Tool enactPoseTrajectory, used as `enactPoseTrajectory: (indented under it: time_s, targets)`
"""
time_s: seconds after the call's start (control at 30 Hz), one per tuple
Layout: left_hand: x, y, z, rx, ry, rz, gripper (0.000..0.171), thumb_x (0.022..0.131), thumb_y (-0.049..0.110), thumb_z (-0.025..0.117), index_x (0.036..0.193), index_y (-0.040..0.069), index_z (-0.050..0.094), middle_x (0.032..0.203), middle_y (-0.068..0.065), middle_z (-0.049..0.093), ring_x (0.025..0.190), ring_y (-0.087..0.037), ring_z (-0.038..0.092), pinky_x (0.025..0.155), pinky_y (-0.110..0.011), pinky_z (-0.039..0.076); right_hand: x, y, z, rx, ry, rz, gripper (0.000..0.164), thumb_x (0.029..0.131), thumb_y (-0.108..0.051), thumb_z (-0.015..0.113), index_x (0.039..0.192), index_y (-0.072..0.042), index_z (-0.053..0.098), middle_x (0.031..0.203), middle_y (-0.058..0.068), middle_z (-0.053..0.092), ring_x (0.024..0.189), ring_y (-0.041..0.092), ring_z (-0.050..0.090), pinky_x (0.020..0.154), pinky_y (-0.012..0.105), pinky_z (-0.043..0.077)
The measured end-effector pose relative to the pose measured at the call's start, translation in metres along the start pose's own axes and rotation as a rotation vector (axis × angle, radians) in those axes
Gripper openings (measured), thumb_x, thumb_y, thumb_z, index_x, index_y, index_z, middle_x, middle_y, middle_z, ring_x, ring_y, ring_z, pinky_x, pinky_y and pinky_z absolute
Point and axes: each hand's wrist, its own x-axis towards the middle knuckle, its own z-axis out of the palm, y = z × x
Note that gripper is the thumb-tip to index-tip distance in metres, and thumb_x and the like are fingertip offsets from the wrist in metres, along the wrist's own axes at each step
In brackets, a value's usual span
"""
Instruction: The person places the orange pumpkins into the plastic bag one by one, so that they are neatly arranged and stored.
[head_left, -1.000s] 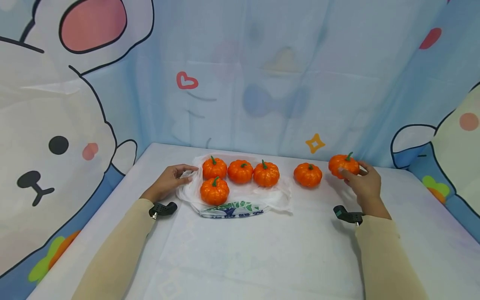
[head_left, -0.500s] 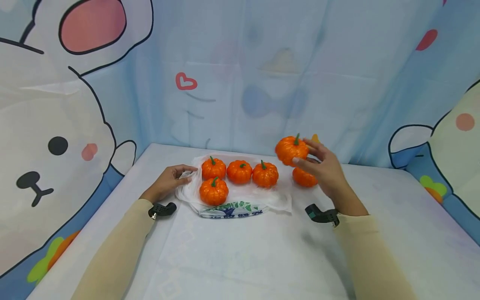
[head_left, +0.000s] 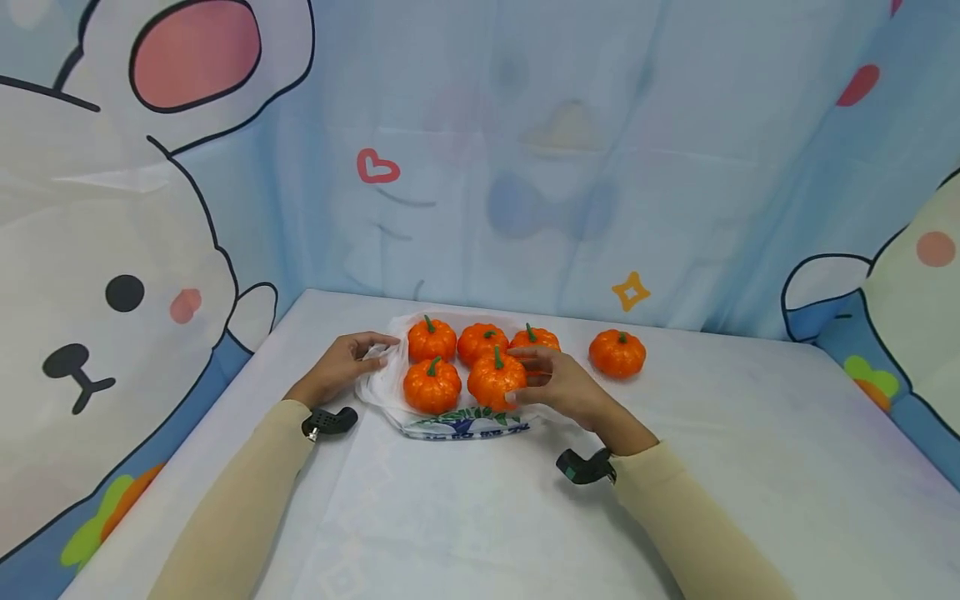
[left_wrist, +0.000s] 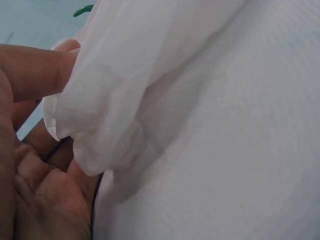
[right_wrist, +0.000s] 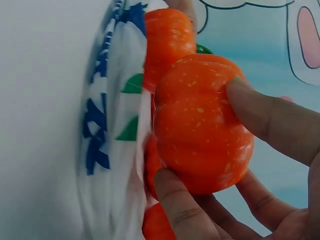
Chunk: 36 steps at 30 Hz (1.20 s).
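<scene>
My right hand point(head_left: 558, 387) grips a small orange pumpkin point(head_left: 492, 385) with a green stem, over the front of the white plastic bag point(head_left: 390, 410). In the right wrist view, thumb and fingers wrap the sides of this pumpkin point(right_wrist: 202, 125). At the bag's left edge, my left hand point(head_left: 339, 367) pinches the thin plastic; the left wrist view shows the crumpled bag edge point(left_wrist: 115, 90) between thumb and fingers. Several like pumpkins sit on the bag: one front left point(head_left: 432, 387) and a row behind, whose right one point(head_left: 534, 337) is partly hidden by my right hand.
One more pumpkin point(head_left: 617, 354) stands on the white table point(head_left: 450, 517), right of the bag. A cartoon-printed blue curtain point(head_left: 480, 250) hangs along the table's back edge. Green and blue print point(head_left: 468, 427) marks the bag's front edge.
My right hand has carried the pumpkin from the far right, over the pumpkin standing on the table, leftward and down to the bag's front. The left hand stays at the bag's edge.
</scene>
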Motion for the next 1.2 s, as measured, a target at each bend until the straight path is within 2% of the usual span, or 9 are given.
enactPoseTrajectory:
  time_s: [0.37,0.67,0.77,0.83,0.9,1.0,1.03,1.1,1.2]
  targets:
    - [0.0,0.0,0.002,0.016,0.003,-0.004,0.038,0.094,0.016,0.066,0.132,0.014,0.063,0.151,-0.009,0.047,0.151,-0.031,0.024,0.123,-0.057,0.014,0.006,0.01,0.016,-0.022,0.008,0.024,0.069,0.081,-0.025,0.081,0.142,-0.015,0.051,0.146,0.017,0.049,0.128,0.037,0.054,0.102,0.046,0.052]
    - [-0.001,0.001,0.001,0.042,0.005,0.011,0.038,0.094,0.017,0.065,0.132,0.015,0.063,0.15,-0.009,0.048,0.15,-0.031,0.026,0.123,-0.056,0.016,0.004,0.006,0.019,-0.161,0.029,-0.021,0.067,0.083,-0.028,0.079,0.143,-0.016,0.051,0.145,0.013,0.053,0.126,0.033,0.056,0.104,0.047,0.05]
    - [-0.003,0.003,0.001,0.041,0.011,-0.003,0.038,0.094,0.017,0.065,0.132,0.015,0.063,0.151,-0.008,0.048,0.15,-0.03,0.025,0.123,-0.055,0.016,-0.002,-0.003,0.003,-0.179,0.037,-0.066,0.065,0.087,-0.031,0.074,0.144,-0.012,0.049,0.143,0.014,0.054,0.127,0.035,0.056,0.104,0.049,0.049]
    - [-0.003,0.003,0.001,0.039,0.008,-0.002,0.038,0.094,0.016,0.065,0.132,0.014,0.062,0.151,-0.008,0.047,0.151,-0.031,0.025,0.123,-0.055,0.015,-0.007,-0.008,-0.016,-0.159,0.092,-0.091,0.06,0.091,-0.032,0.07,0.143,-0.011,0.05,0.141,0.015,0.057,0.127,0.035,0.056,0.104,0.051,0.048]
    - [-0.003,0.003,0.001,0.043,0.008,0.007,0.038,0.094,0.016,0.065,0.132,0.014,0.062,0.151,-0.009,0.047,0.15,-0.031,0.025,0.123,-0.056,0.015,-0.012,-0.009,-0.038,-0.156,0.221,-0.124,0.054,0.094,-0.034,0.067,0.14,-0.009,0.052,0.138,0.015,0.059,0.124,0.035,0.058,0.104,0.052,0.048]
    - [-0.002,0.003,0.001,0.046,0.009,0.021,0.038,0.094,0.016,0.066,0.132,0.013,0.062,0.15,-0.01,0.048,0.15,-0.031,0.027,0.123,-0.057,0.015,-0.017,0.002,-0.071,-0.168,0.474,-0.126,0.053,0.094,-0.033,0.066,0.139,-0.009,0.053,0.142,0.016,0.056,0.132,0.034,0.051,0.109,0.053,0.043]
    - [-0.002,0.003,0.001,0.048,0.006,0.025,0.038,0.094,0.015,0.065,0.132,0.012,0.062,0.15,-0.01,0.048,0.15,-0.032,0.026,0.123,-0.057,0.015,-0.017,0.009,-0.081,-0.18,0.547,-0.099,0.057,0.093,-0.033,0.067,0.142,-0.009,0.05,0.145,0.017,0.052,0.136,0.035,0.046,0.111,0.054,0.041]
    - [-0.002,0.003,0.001,0.051,0.006,0.023,0.038,0.094,0.016,0.066,0.132,0.013,0.063,0.15,-0.01,0.049,0.15,-0.032,0.027,0.123,-0.057,0.015,-0.018,0.024,-0.097,-0.172,0.614,-0.018,0.066,0.093,-0.032,0.067,0.149,-0.009,0.04,0.154,0.02,0.04,0.144,0.039,0.034,0.114,0.058,0.035]
    - [-0.001,0.002,0.001,0.06,0.006,0.028,0.038,0.094,0.017,0.065,0.131,0.013,0.063,0.15,-0.01,0.049,0.149,-0.032,0.027,0.123,-0.056,0.016,-0.016,0.047,-0.112,-0.117,0.555,0.147,0.083,0.093,-0.034,0.065,0.158,-0.012,0.019,0.162,0.024,0.02,0.147,0.047,0.022,0.114,0.065,0.029]
